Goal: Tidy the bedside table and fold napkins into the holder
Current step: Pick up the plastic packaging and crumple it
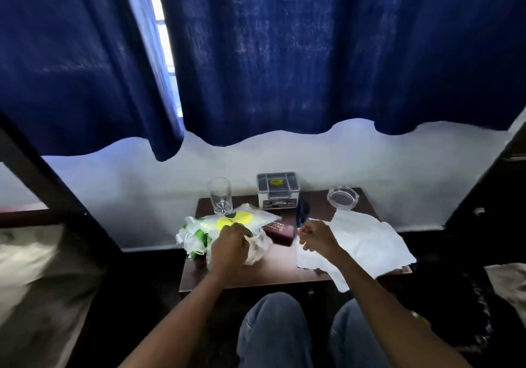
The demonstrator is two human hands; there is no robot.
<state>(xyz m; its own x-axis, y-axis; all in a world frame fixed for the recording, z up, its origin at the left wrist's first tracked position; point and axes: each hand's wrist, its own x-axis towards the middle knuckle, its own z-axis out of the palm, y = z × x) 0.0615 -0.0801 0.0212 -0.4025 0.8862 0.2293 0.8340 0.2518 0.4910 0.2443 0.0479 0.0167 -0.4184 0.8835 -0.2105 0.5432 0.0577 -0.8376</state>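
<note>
White napkin [367, 239] rumpled, L hand [230, 249] fingers grip plastic pack [250, 217], R hand [317, 238] curled, grasp unclear

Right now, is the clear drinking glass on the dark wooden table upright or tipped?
Upright: the clear drinking glass stands on its base, mouth up, and looks empty.

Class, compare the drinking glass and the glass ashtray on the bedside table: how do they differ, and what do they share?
The drinking glass is tall and narrow; the glass ashtray is low and wide. The drinking glass stands back left, beside the plastic bag; the glass ashtray sits back right, behind the white napkins. Both are clear glass and look empty.
</note>
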